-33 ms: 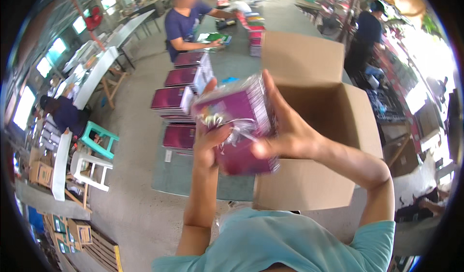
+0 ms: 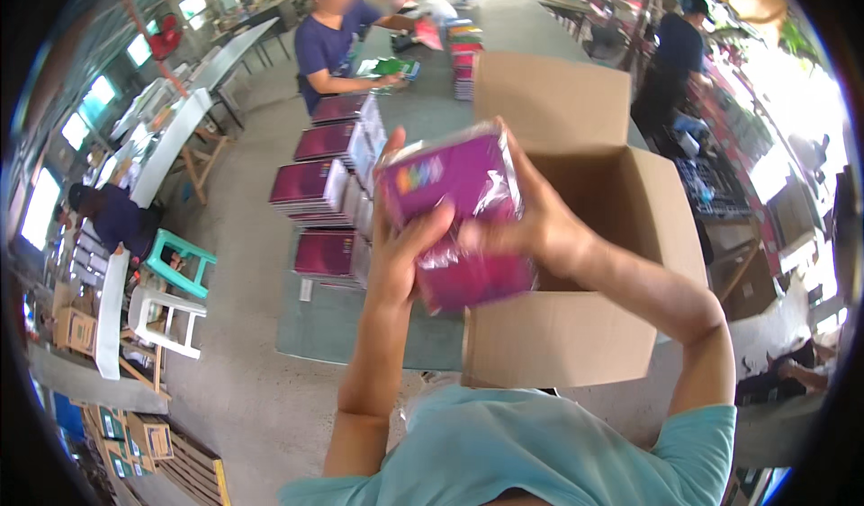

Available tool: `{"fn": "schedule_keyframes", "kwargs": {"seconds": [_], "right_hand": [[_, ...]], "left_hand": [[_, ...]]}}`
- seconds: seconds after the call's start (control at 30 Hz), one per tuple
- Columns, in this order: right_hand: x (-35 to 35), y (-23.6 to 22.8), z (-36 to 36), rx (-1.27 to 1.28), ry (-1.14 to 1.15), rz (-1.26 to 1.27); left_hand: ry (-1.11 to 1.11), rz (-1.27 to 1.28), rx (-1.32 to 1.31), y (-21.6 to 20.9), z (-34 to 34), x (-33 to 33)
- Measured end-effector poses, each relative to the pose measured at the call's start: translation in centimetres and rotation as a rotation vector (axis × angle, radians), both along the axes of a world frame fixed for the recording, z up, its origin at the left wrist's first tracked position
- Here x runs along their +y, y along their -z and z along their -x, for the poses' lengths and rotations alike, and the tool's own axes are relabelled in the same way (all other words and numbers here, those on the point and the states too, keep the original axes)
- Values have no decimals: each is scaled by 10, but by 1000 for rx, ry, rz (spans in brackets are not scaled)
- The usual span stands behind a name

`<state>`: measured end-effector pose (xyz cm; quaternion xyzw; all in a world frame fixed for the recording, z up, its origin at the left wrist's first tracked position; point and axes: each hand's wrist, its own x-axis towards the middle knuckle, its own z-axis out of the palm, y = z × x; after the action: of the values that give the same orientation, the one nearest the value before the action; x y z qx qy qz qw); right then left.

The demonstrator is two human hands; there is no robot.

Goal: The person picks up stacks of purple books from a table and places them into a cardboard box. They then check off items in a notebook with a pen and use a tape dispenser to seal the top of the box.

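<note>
Between my two hands, above the table, is a pack of purple notebooks (image 2: 450,178) in shiny clear wrap. My left hand (image 2: 405,250) grips its left side with the thumb across the front. On the right side my right hand (image 2: 540,214) holds it, thumb also on the front face; motion blurs this hand a little. Several stacks of purple notebooks (image 2: 304,182) stand left of my hands. Just right of the pack, an open cardboard box (image 2: 558,337) has its flaps spread; the inside I can see is bare brown card, and part is hidden by my arm.
The green table (image 2: 423,349) carries the stacks and the box. Across its far left a person in a dark shirt (image 2: 326,43) handles green items beside a colourful pile (image 2: 465,56). Another person (image 2: 670,52) stands far right. Plastic stools (image 2: 171,319) are on the floor at left.
The pack has turned in my hands so its front faces me more and its edge shows less. It sits slightly further right. The whole view has shifted a little.
</note>
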<state>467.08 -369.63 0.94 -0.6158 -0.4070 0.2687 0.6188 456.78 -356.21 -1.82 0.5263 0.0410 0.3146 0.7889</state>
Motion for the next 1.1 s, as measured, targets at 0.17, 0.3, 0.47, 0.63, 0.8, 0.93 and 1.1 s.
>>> {"fn": "schedule_keyframes", "kwargs": {"seconds": [0.17,0.3,0.47,0.63,0.8,0.93,1.1], "right_hand": [[-63,40,-86,712,-105,-74],[-68,87,-131,884,33,46],[-4,173,-151,890,129,237],[32,338,-178,978,114,299],[66,303,-138,1177,199,149],[97,291,-120,977,369,287],[83,361,-164,272,437,602]], "left_hand": [[-21,-973,210,25,2,-16],[-41,-1331,576,80,35,-32],[19,-1002,531,98,38,-42],[137,-944,507,96,40,-29],[226,-898,540,99,44,7],[279,-835,558,106,50,19],[224,-935,499,99,45,18]]}}
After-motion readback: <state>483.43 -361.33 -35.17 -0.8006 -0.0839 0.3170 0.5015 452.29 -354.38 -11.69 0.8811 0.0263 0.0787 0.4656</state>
